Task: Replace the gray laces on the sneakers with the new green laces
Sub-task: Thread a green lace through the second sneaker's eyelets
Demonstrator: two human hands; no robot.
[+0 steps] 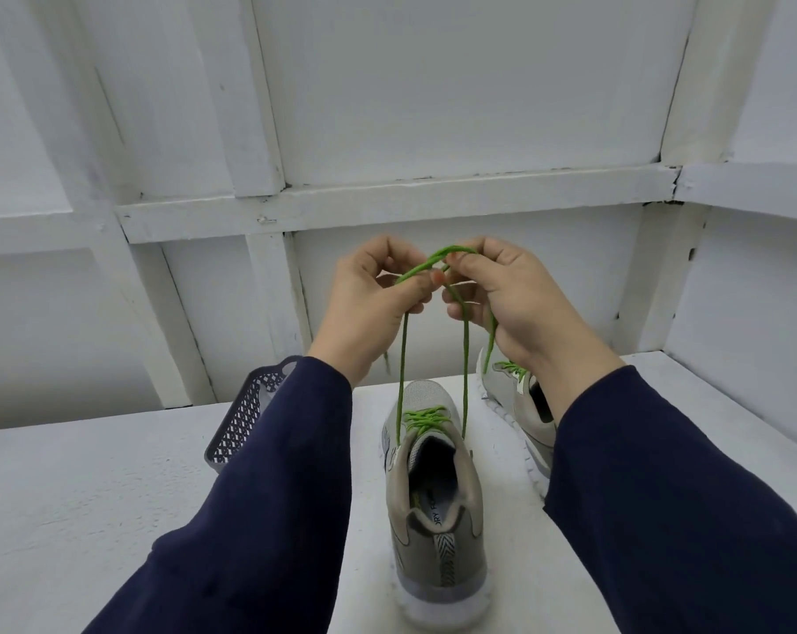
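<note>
White panelled wall (433,84) closes in behind and right of our white desk (90,496), which stretches wide leftward past a grey basket (241,423). One sneaker (433,510) stands heel toward us at centre, a second sneaker (511,395) just beyond, right. Above them our left hand (364,304) and right hand (515,299) meet, curled fingers (438,277) pinching the green lace (403,359) rising from the near shoe

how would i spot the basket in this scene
Start at the white table. Near its back edge, left of the near sneaker, the basket peeks out behind the left sleeve. It is the only dark grey thing with a lattice wall.
</note>
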